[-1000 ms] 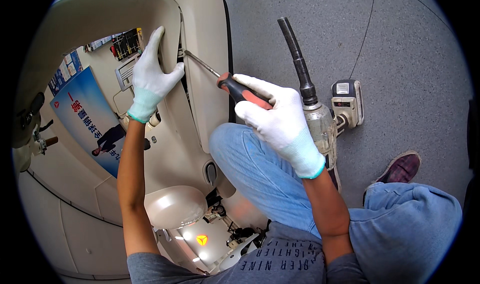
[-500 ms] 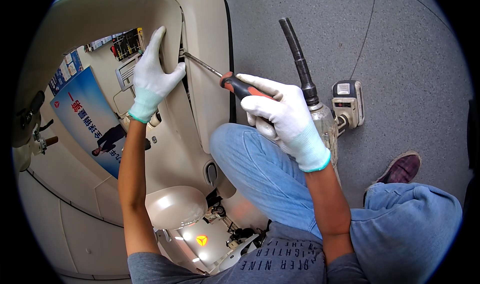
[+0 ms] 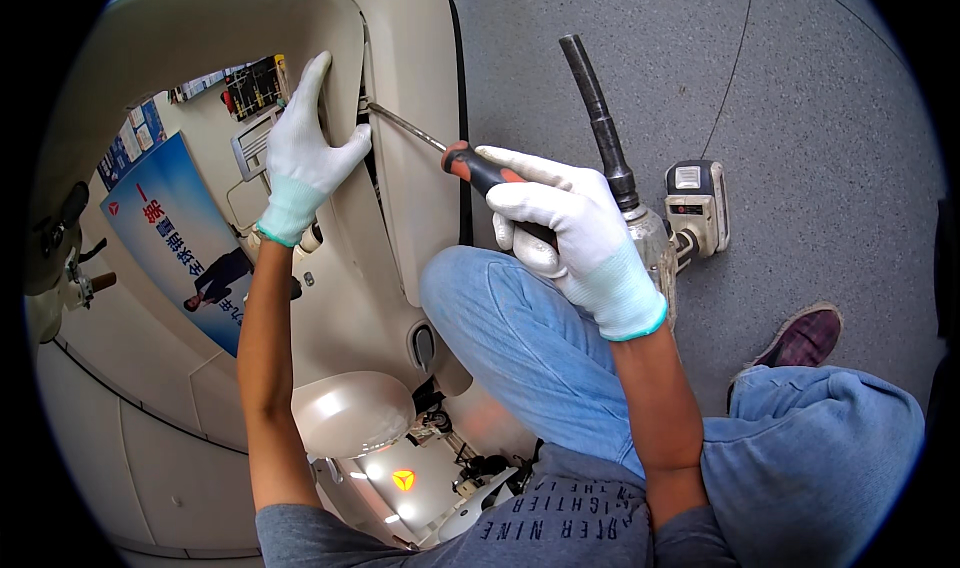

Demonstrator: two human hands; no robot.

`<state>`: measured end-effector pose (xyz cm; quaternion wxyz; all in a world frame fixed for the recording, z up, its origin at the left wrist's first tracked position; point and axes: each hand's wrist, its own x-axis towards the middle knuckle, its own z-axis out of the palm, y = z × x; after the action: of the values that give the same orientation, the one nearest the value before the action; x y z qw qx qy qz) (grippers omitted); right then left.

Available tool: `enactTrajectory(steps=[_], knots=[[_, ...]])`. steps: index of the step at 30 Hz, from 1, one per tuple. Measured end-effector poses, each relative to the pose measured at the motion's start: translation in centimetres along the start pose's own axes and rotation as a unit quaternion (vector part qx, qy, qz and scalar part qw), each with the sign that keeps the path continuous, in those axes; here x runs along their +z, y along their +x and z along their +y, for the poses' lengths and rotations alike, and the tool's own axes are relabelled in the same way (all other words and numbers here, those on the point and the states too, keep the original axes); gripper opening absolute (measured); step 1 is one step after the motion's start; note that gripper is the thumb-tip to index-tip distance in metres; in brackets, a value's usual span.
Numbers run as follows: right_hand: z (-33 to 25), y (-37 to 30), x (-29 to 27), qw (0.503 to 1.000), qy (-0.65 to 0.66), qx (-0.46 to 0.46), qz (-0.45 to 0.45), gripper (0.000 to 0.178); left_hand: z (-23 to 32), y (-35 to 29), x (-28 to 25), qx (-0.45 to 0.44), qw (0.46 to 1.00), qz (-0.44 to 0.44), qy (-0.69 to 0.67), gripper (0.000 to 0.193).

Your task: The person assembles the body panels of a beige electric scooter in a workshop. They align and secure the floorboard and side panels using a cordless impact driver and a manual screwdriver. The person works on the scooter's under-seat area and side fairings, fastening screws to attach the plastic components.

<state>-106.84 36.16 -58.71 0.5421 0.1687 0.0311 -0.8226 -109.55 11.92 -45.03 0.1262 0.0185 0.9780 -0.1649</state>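
My right hand [image 3: 575,228], in a white glove with a teal cuff, is closed round the red-and-black handle of a screwdriver [image 3: 468,165]. The metal shaft points up and left, and its tip is at the gap [image 3: 366,118] between two beige body panels. To the right of that gap lies the outer panel [image 3: 418,198]. On its left is the inner panel [image 3: 345,238], against which my gloved left hand [image 3: 308,153] rests. Its thumb and fingers are spread beside the gap, and nothing shows in its grasp. How deep the tip sits cannot be told.
On the grey speckled floor [image 3: 820,98], right of the panels, lies a cordless power tool with a long dark socket extension [image 3: 598,118] and a battery [image 3: 697,208]. My bent knee [image 3: 500,298] is close below the outer panel. A blue poster [image 3: 185,238] shows beyond the body opening.
My right hand and the screwdriver handle have shifted very slightly right. The tip stays at the gap, and my left hand has not visibly moved.
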Motion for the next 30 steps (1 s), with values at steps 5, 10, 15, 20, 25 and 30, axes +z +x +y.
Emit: enactTrajectory(steps=[5, 10, 15, 20, 25, 30], knots=[[0.16, 0.07, -0.40, 0.999, 0.044, 0.006, -0.014, 0.051, 0.12, 0.01, -0.10, 0.002, 1.000, 0.001, 0.004, 0.076], [0.17, 0.09, -0.54, 0.998, 0.056, -0.001, -0.018, 0.050, 0.20, 0.02, -0.03, -0.007, 1.000, -0.006, 0.002, 0.076], [0.16, 0.07, -0.56, 0.998, 0.062, 0.002, -0.013, 0.051, 0.08, -0.03, 0.00, -0.002, 1.000, -0.005, -0.003, 0.076], [0.14, 0.08, -0.72, 0.997, 0.076, 0.011, -0.020, 0.050, -0.01, -0.01, 0.02, 0.004, 1.000, 0.000, 0.000, 0.077], [-0.04, 0.24, -0.75, 0.992, 0.114, 0.041, -0.025, 0.047, -0.13, -0.04, 0.00, 0.007, 1.000, 0.002, 0.005, 0.076], [-0.25, 0.35, -0.78, 0.984, 0.155, 0.082, -0.019, 0.044, 0.19, -0.08, 0.01, -0.006, 1.000, -0.004, 0.004, 0.076]])
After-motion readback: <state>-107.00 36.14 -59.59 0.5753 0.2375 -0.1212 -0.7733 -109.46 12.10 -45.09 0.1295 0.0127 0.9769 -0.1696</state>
